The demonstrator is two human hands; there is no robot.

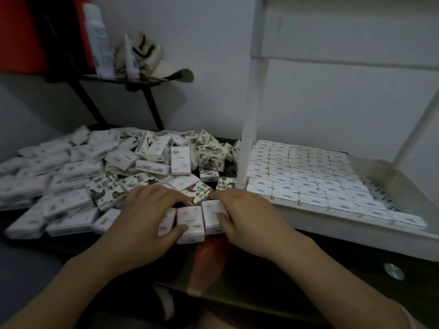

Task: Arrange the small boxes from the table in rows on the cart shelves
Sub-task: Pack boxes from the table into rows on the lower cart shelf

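We record first what cannot be read. The pile of small boxes (pixel 95 167) covering the left half of the dark tabletop (pixel 344 264) blurs towards the left edge, and the print on every box is illegible. The white cart (pixel 249 115), at the right end of the tabletop, is cut off at the top and right, its upper shelf only partly in frame. A pink-red shape (pixel 204 264) below the front edge cannot be identified. Both forearms run out of the frame.

The cart's lower shelf (pixel 356 241) is a smooth white tray with a raised lip and a perforated floor, bare at its right side. Shelved boxes (pixel 308 176) fill the rest in tight, flat rows, white faces up.

The boxes are small flat cartons, white with dotted borders. Some in the pile show dark illustrated faces.

Near the middle of the front edge, three boxes (pixel 191 224) sit side by side, touching. We cannot tell whether they rest on the tabletop. The left hand (pixel 147 217) grips them from the left, fingers curled over the far ends, thumb on the middle box. The right hand (pixel 242 219) grips from the right, thumb on the rightmost box.
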